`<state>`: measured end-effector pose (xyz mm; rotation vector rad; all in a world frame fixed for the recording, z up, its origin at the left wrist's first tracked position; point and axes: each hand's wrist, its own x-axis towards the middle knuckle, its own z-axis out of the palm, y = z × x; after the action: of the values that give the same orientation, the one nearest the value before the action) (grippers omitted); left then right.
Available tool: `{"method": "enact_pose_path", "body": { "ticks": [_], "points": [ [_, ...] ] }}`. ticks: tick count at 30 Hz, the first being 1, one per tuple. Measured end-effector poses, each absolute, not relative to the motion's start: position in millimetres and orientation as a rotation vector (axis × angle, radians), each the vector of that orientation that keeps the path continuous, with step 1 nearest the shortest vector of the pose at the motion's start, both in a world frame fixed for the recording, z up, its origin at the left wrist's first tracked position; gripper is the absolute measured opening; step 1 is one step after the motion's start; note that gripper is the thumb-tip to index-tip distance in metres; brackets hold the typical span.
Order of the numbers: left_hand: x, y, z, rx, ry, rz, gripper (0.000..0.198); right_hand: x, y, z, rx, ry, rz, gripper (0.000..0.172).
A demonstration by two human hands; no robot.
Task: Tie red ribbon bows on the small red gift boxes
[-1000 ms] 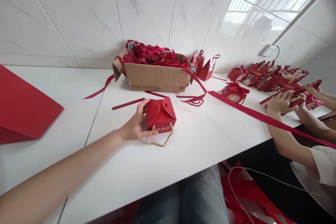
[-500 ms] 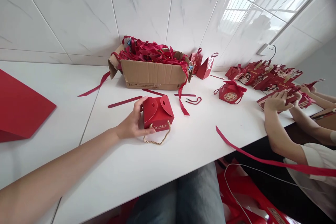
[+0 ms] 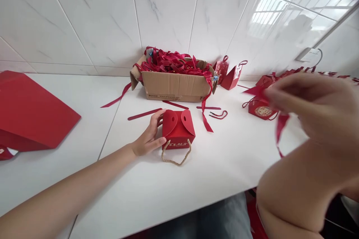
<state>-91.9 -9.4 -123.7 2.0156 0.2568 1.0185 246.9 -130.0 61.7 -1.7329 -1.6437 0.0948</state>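
Note:
My left hand (image 3: pixel 148 136) is closed around the left side of a small red gift box (image 3: pixel 178 129) standing on the white table. Its top has two rounded flaps with oval holes, and a twisted cord handle (image 3: pixel 175 162) hangs down in front. High at the right, close to the camera and slightly blurred, my right hand (image 3: pixel 311 101) pinches a red ribbon (image 3: pixel 281 125). One end pokes out past the fingertips, while another length dangles below the hand. Behind the gift box stands an open cardboard box (image 3: pixel 174 86) heaped with red ribbons (image 3: pixel 174 61).
Loose ribbon strips (image 3: pixel 144 115) and a dark red cord (image 3: pixel 220 114) lie near the cardboard box. Two slanted red boxes (image 3: pixel 232 77) stand by the wall. A hexagonal red box (image 3: pixel 259 110) is partly behind my right hand. A large red shape (image 3: pixel 36 112) lies at left.
My right hand has come into view from the right with the ribbon, covering the co-worker's hands. The camera view has shifted a little; my left hand stays on the gift box.

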Motion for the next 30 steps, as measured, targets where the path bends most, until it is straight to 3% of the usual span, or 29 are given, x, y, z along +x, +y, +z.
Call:
{"method": "enact_pose_path", "body": {
  "ticks": [4, 10, 30],
  "points": [
    [-92.7, -10.0, -125.6, 1.978, 0.275, 1.019, 0.072, 171.4, -90.1, 71.7, -1.712, -2.186, 0.670, 0.023],
    [-91.9, -10.8, -125.5, 1.960, 0.277, 1.021, 0.075, 156.1, -49.9, 50.5, -1.644, -2.191, 0.989, 0.021],
    [-91.8, -11.0, -128.3, 1.929, 0.277, 1.024, 0.074, 142.1, -37.8, 36.4, -1.645, -2.233, 1.132, 0.016]
  ]
}}
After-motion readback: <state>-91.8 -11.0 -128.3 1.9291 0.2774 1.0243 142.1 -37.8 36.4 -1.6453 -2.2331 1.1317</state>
